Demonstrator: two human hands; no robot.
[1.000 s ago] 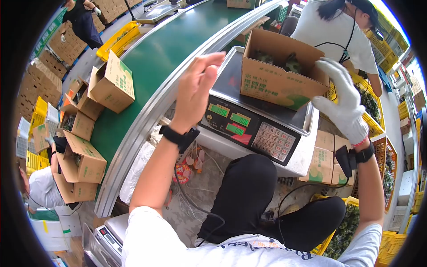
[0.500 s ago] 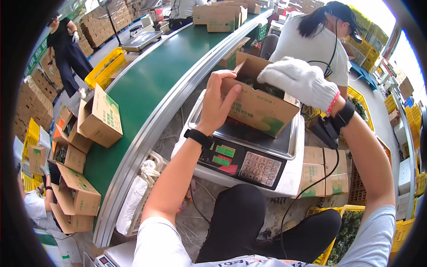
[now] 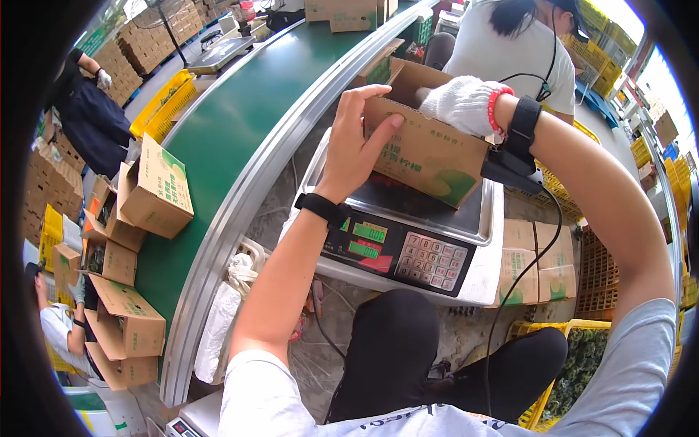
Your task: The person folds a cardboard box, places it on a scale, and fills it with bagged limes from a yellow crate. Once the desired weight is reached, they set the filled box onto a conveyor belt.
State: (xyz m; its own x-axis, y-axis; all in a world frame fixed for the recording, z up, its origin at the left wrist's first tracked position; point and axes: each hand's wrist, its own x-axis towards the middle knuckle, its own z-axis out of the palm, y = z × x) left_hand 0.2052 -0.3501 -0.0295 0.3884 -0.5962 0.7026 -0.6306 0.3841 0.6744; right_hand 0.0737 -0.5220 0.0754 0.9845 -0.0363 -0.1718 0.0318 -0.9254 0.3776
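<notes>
An open cardboard box [image 3: 429,156] with green print stands on the black pan of a digital scale [image 3: 408,255]. My bare left hand [image 3: 357,138] holds the box at its left end, the thumb against the printed front wall. In a white knit glove with a red cuff, my right hand [image 3: 462,104] reaches over the front wall into the box. Its fingers are mostly hidden inside, and so is whatever they touch. Both green displays on the scale read zeros.
A green conveyor belt [image 3: 255,109] with a metal rail runs along my left, bearing open cartons [image 3: 156,189]. Closed cartons [image 3: 535,262] and a yellow crate of dark green produce [image 3: 579,364] lie at my right. A co-worker in a white shirt [image 3: 502,51] sits just ahead.
My right hand has dipped from above the box's rim down into it, with the forearm swinging forward. My left hand keeps its hold on the box. The person at far left has shifted.
</notes>
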